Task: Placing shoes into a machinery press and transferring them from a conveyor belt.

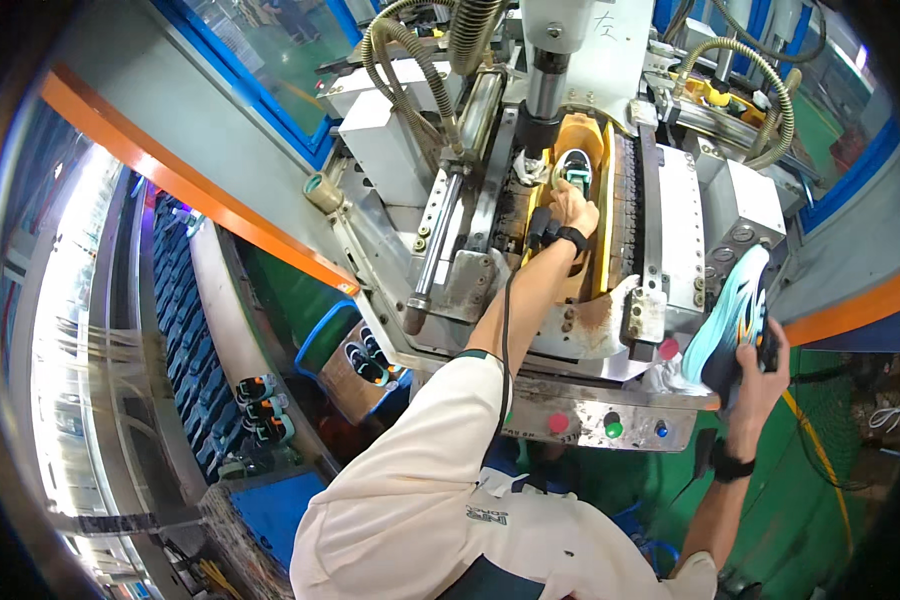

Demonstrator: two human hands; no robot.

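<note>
My left hand (574,210) reaches forward into the yellow trough (610,190) of a machine, its fingers closed at the near end of a shoe (573,163) with white, black and mint parts. The hand hides part of that shoe. At the right, outside the machine's frame, my right hand (760,385) grips a second shoe (722,330), dark with a thick mint sole. That shoe is tilted, its sole facing toward the machine. Each wrist wears a black band with a dark device beside it.
Above the trough hangs a metal press cylinder (547,85). A panel (580,420) with red, green and blue buttons runs along the front. Several shoes (265,410) lie beside a conveyor (185,330) at left; a pair (368,358) rests on a blue-framed cart (345,395).
</note>
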